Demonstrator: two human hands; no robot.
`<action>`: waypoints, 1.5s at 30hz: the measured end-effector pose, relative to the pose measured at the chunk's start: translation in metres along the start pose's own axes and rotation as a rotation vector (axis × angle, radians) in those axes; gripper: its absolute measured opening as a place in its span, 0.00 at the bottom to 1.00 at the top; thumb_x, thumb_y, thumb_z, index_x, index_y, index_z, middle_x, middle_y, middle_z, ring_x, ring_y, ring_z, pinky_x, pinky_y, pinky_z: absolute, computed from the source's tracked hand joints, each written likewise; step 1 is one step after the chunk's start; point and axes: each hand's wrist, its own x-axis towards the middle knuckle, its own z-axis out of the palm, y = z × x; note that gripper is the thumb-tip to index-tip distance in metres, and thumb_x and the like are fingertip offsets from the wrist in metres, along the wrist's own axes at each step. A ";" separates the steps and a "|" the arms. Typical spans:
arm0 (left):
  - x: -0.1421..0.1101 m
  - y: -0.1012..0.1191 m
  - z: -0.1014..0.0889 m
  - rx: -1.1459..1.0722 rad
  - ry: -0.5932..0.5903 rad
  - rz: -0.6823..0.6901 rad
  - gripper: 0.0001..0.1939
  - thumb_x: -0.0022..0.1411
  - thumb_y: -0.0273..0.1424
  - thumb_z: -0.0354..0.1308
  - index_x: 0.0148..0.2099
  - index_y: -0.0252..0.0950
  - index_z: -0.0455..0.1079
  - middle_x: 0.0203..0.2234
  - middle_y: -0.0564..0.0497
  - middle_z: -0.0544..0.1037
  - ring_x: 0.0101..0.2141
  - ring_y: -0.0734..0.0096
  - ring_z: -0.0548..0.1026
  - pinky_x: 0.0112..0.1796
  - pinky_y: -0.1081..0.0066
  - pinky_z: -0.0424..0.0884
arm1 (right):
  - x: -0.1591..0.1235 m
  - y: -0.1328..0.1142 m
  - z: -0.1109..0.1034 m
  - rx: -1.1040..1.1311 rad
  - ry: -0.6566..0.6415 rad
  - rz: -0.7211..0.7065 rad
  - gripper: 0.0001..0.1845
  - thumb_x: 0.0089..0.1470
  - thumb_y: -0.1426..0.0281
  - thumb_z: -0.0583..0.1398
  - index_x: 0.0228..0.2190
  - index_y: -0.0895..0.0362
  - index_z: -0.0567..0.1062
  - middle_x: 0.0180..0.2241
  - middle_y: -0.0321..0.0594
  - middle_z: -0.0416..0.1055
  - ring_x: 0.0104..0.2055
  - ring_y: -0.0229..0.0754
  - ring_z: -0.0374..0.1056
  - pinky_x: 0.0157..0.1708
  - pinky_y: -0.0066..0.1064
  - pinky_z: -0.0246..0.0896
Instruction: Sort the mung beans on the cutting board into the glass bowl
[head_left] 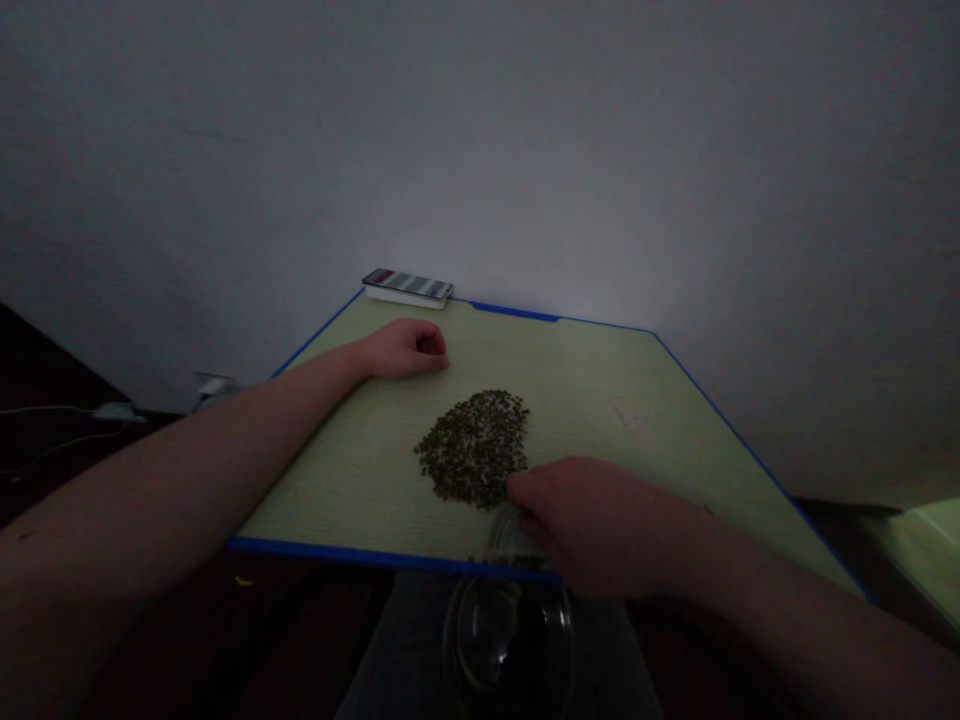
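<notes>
A loose pile of small greenish-brown beans or seeds point(474, 448) lies on the pale yellow-green tabletop point(341, 490). At the pile's near right edge is my right hand point(589, 515), its fingers closed together; what they hold is hidden. A clear, ridged round piece point(510, 532) shows just under these fingers, and I cannot tell whether they grip it. Beyond the pile, to the left, my left hand point(407, 347) rests on the table, fingers loosely curled with nothing in them. Below the table's front edge, a clear glass vessel point(506, 640) stands between my legs.
A phone point(409, 284) lies on a white box point(405, 298) at the far left corner. Small pale bits point(626, 415) are scattered on the right of the table. Blue edging point(337, 550) runs round the tabletop. A wall point(480, 150) stands behind; white cables point(67, 410) lie left.
</notes>
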 end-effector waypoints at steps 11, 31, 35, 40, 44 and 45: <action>-0.003 0.003 -0.001 -0.013 -0.011 0.009 0.15 0.48 0.41 0.59 0.32 0.34 0.68 0.21 0.55 0.69 0.23 0.77 0.65 0.25 0.75 0.61 | -0.009 0.003 -0.003 0.102 -0.070 0.032 0.07 0.52 0.72 0.53 0.31 0.57 0.71 0.32 0.44 0.75 0.31 0.43 0.70 0.25 0.31 0.52; 0.000 -0.001 0.000 0.071 0.017 0.041 0.15 0.49 0.41 0.58 0.34 0.33 0.69 0.23 0.53 0.72 0.25 0.74 0.67 0.27 0.73 0.62 | -0.001 -0.007 -0.005 0.105 0.019 0.014 0.06 0.55 0.71 0.52 0.30 0.57 0.68 0.28 0.41 0.72 0.29 0.40 0.66 0.25 0.31 0.47; 0.000 -0.002 0.000 0.048 0.017 0.055 0.15 0.49 0.41 0.58 0.33 0.34 0.69 0.22 0.53 0.71 0.24 0.75 0.67 0.26 0.74 0.62 | 0.005 -0.012 -0.003 0.071 0.015 -0.003 0.02 0.52 0.73 0.55 0.31 0.57 0.68 0.30 0.41 0.73 0.29 0.41 0.67 0.24 0.31 0.46; 0.000 -0.002 0.000 0.043 0.013 0.071 0.14 0.49 0.40 0.58 0.33 0.34 0.69 0.23 0.53 0.71 0.25 0.75 0.67 0.27 0.73 0.62 | 0.006 -0.013 0.001 0.070 0.006 0.026 0.03 0.53 0.72 0.55 0.32 0.57 0.68 0.30 0.42 0.73 0.30 0.42 0.67 0.24 0.31 0.47; 0.000 -0.002 0.000 0.053 0.019 0.064 0.15 0.49 0.40 0.58 0.33 0.34 0.70 0.22 0.53 0.71 0.25 0.75 0.67 0.27 0.73 0.62 | 0.008 -0.006 0.002 0.033 0.013 0.105 0.06 0.55 0.71 0.52 0.33 0.57 0.69 0.29 0.43 0.72 0.30 0.42 0.68 0.25 0.32 0.48; 0.000 -0.001 0.000 0.052 0.021 0.062 0.15 0.48 0.40 0.59 0.33 0.34 0.70 0.22 0.53 0.71 0.25 0.75 0.67 0.27 0.73 0.62 | 0.009 -0.003 0.002 0.016 0.026 0.130 0.07 0.56 0.71 0.51 0.33 0.57 0.69 0.30 0.43 0.73 0.30 0.42 0.68 0.25 0.32 0.49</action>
